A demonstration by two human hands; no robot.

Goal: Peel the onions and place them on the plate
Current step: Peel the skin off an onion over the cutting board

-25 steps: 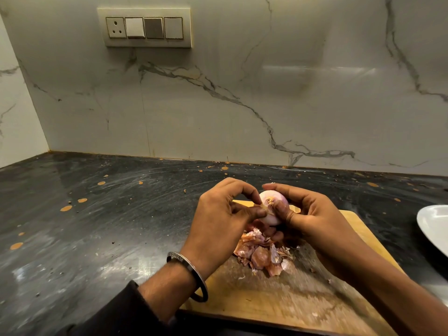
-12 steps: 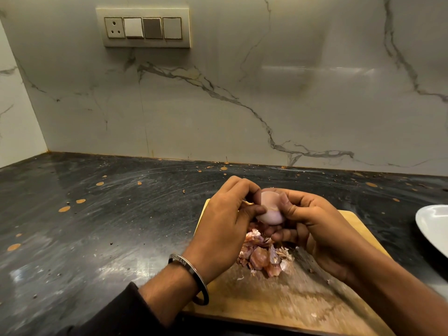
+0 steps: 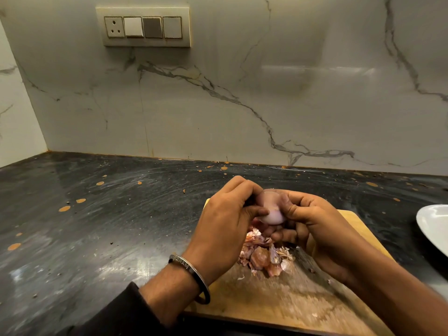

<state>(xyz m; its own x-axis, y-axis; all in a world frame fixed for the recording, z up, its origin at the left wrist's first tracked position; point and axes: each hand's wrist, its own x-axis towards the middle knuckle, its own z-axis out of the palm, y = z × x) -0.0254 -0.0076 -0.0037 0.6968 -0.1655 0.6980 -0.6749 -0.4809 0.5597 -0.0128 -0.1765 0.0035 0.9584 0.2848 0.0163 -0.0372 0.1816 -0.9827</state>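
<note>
Both hands (image 3: 225, 221) (image 3: 312, 226) — curled round onion (image 3: 271, 210)

You see a pale, mostly peeled onion (image 3: 271, 209) held upright above the papery skins (image 3: 264, 253); the white plate (image 3: 434, 226) sits at three o'clock, well apart.

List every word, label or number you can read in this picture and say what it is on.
Metal bangle on the wrist of the left hand: engraved letters on its outer face, too small and blurred to read with certainty.
Switch plate on the wall: no readable markings.
Onion, cutting board, plate: no text.
</note>
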